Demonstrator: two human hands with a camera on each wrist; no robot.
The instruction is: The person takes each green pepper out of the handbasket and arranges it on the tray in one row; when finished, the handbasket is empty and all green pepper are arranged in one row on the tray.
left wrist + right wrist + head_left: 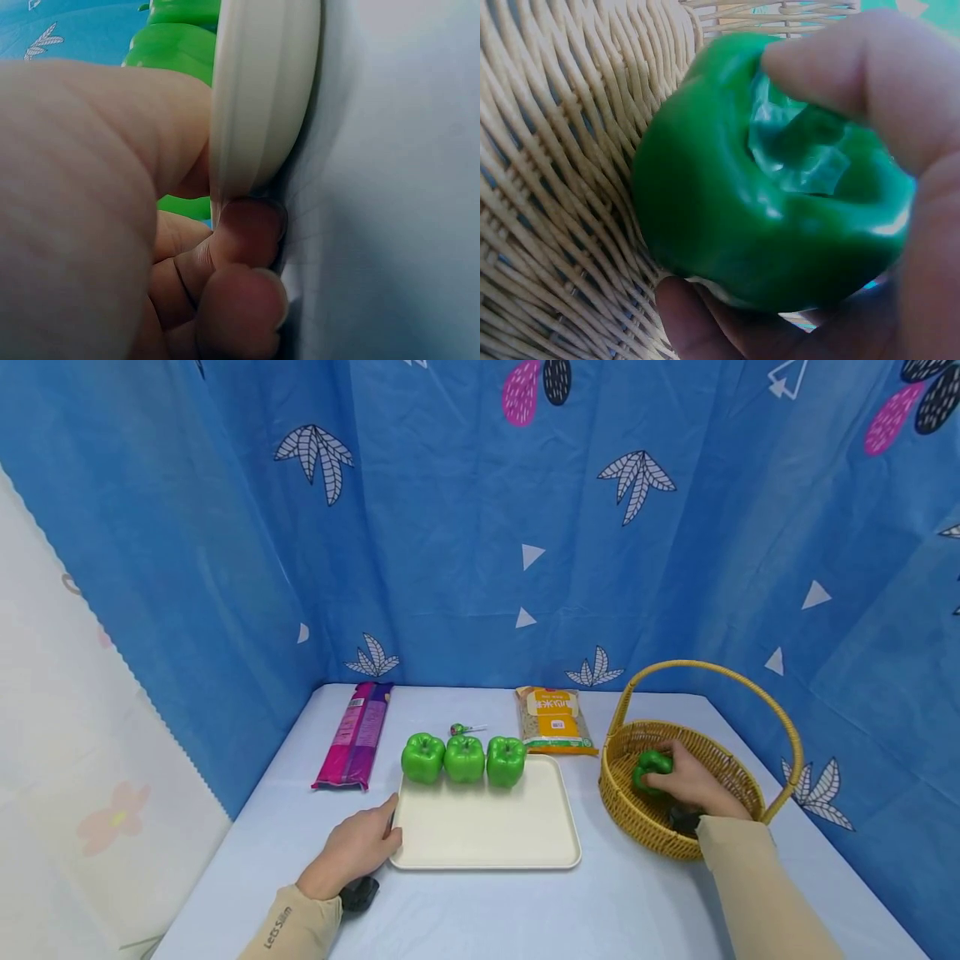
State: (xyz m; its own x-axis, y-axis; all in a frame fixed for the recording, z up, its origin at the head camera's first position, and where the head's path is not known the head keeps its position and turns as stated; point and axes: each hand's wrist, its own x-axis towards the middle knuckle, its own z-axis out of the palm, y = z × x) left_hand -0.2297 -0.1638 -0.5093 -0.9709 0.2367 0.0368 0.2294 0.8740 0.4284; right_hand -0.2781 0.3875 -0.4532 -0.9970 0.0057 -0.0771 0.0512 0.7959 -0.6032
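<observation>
Inside the wicker basket (637, 827), my right hand (697, 781) grips a green bell pepper (705, 180). Its thumb lies by the stem hollow and its fingers reach round the underside, close to the woven wall. My left hand (356, 843) pinches the left edge of a cream tray (487, 835), thumb over the rim and fingertips (247, 232) at the outer side. Along the tray's back edge stand three more green bell peppers, the left pepper (423, 758), the middle pepper (464, 759) and the right pepper (506, 762), side by side.
Behind the peppers lies a lollipop (459, 729). A pink and purple packet (356, 735) is at the back left, and a bag of grain (555, 718) at the back. The basket's tall handle (701, 664) arches above it. A blue curtain (465, 527) hangs behind the table.
</observation>
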